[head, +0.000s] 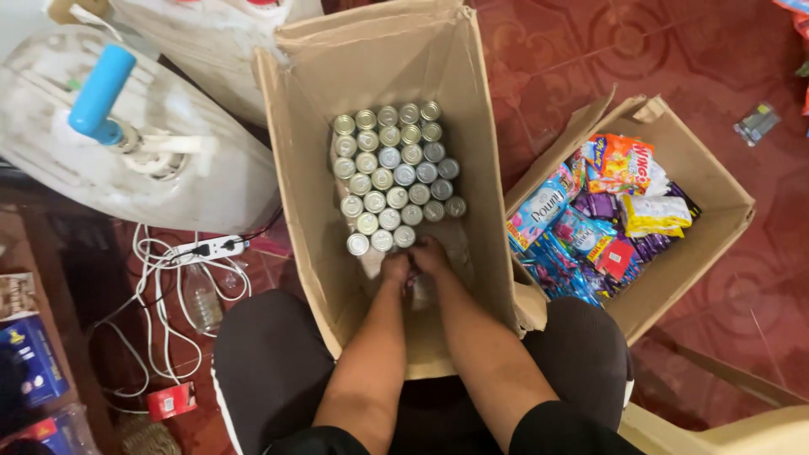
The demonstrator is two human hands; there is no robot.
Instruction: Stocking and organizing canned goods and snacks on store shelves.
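Observation:
A tall open cardboard box [303,177] stands between my knees, its bottom packed with several rows of small silver-topped cans [394,175]. Both arms reach down into the near end of the box. My left hand [394,268] and my right hand [431,254] are close together at the near row of cans, fingers curled around something partly hidden between them, apparently a can [419,289]. I cannot tell which hand carries it.
A second open cardboard box [716,181] at the right holds colourful sachet packs. At the left are large white plastic jugs [126,160], one with a blue handle, a white power strip [206,249] with tangled cords, a plastic bottle and small boxes on the red tiled floor.

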